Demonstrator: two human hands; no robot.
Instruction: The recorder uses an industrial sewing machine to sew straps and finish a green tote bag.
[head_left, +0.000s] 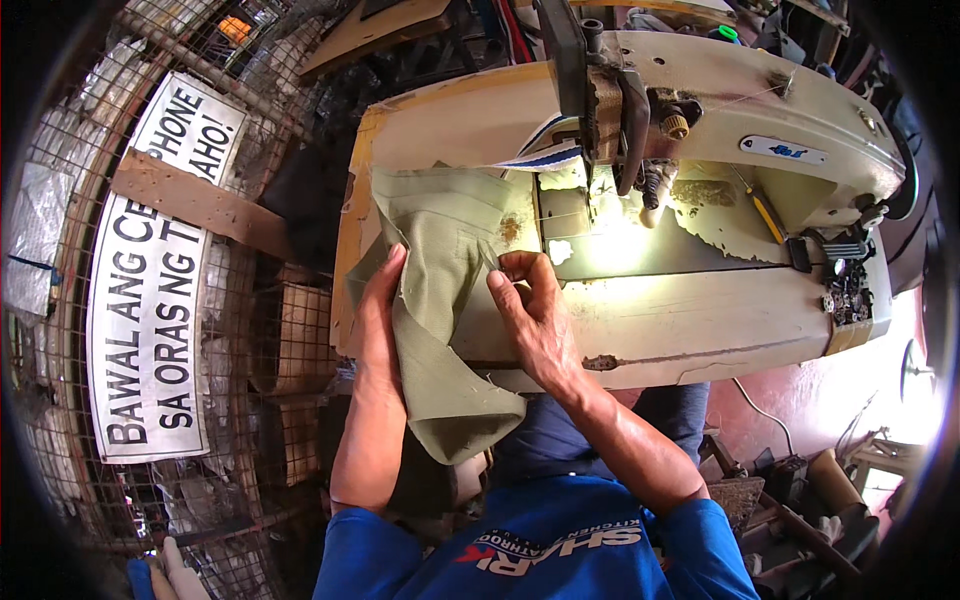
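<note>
A folded piece of olive-green cloth [440, 215] lies partly on the left side of the sewing table, and its lower end hangs over the front edge. My left hand [378, 300] grips its left side, with most fingers hidden behind the fabric. Between thumb and forefinger, my right hand [535, 310] pinches a small flap at the cloth's right side. Right of both hands stands a cream sewing machine [740, 110]. Its lamp lights the needle area, which is apart from the cloth. A white-and-blue strap [545, 158] runs beside the needle area.
The worn sewing table [690, 320] spans the middle. A yellow-handled tool [768, 215] lies under the machine's arm. On the left, a wire mesh [235, 400] carries a white sign [150, 330] and a wooden slat [200, 203]. Clutter fills the lower right floor.
</note>
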